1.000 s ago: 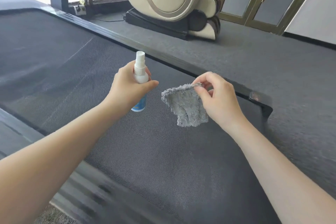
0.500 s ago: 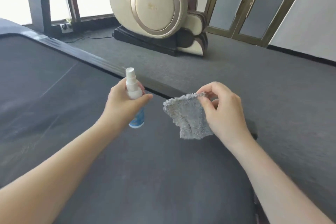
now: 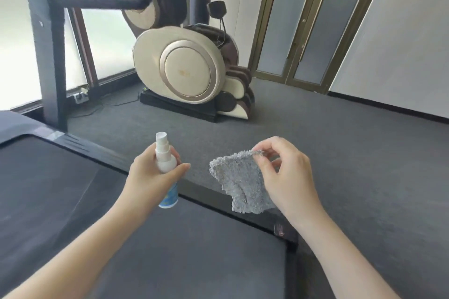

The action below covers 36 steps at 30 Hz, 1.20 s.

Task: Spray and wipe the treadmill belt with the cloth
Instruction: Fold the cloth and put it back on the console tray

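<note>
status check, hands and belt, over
Left hand grips spray bottle. Right hand pinches cloth, not yet on treadmill belt. Nothing seen blocking.

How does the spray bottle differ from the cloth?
The spray bottle is rigid and white; the cloth is soft, grey and fluffy. The bottle stands upright, gripped by the left hand; the cloth hangs limp, pinched at its top edge by the right hand. Both are held off the treadmill belt.

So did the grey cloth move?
Yes. The grey cloth, pinched by the right hand, was over the treadmill belt; now it hangs across the side rail, toward the carpet.
</note>
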{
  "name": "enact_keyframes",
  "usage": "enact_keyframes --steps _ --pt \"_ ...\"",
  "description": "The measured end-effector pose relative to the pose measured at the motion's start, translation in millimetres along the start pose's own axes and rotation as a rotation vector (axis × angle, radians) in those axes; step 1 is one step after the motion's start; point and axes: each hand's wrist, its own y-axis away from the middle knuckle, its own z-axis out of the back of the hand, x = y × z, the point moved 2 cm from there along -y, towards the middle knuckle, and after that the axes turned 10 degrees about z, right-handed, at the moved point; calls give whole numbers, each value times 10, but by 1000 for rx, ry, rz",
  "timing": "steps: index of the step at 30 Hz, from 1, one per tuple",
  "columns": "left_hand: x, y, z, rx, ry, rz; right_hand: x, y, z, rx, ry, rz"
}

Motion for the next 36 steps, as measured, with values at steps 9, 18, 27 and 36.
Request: enact_keyframes --steps 9,18,27,36 --pt "-1982 73 421 12 -35 -7 1085 -1239 1327 -45 35 22" --pt "-3197 302 948 5 -31 28 2122 -1955 2122 -5 119 45" --pt "-3912 361 1831 11 0 7 3114 -2333 2421 -36 171 77" --pt "-4283 437 2512 -66 -1 -1 3831 -2622 2343 -28 101 164"
